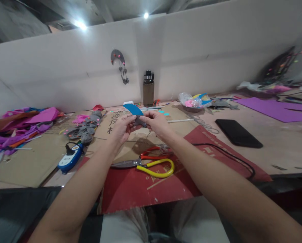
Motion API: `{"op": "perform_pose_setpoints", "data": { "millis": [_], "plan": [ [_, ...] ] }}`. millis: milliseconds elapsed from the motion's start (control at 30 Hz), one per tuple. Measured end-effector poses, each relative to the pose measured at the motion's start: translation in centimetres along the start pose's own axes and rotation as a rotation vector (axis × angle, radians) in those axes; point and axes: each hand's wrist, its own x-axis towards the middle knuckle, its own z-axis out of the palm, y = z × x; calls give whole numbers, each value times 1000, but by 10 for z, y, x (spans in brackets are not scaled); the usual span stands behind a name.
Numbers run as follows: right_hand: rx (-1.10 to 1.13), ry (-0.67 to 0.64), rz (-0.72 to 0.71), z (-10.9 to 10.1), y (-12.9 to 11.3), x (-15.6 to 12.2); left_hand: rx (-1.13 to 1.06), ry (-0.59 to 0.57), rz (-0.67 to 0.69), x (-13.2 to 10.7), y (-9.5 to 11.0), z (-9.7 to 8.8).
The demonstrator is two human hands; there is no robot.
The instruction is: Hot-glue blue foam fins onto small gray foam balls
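Between my two hands is a blue curved piece, perhaps felt or foam, with a dark grey piece against its lower end. My left hand pinches these from the left, its thumb near the grey piece. From the other side my right hand pinches the same lower end with thumb and fingers. What lies under the fingertips is partly hidden. Below the hands, scissors with one red and one yellow handle lie on a red cardboard sheet, blades pointing left.
Left are a blue-and-white power strip, grey felt pieces and colourful scraps. A bottle stands by the wall, with a grey crescent ornament hanging nearby. Right are a filled bowl, a black phone and purple sheets.
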Motion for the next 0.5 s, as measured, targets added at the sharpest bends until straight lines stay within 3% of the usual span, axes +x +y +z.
{"op": "perform_pose_setpoints", "data": {
  "millis": [133, 333, 500],
  "plan": [
    [5, -1, 4, -3, 1, 2, -7, -44, -21, 2, 0, -2],
    [-233, 67, -106, -1, 8, 4, -29, 123, 31, 4, 0, -3],
    [-340, 98, -173, -1, 12, 5, -3, 193, 63, 5, 0, -4]
  ]
}}
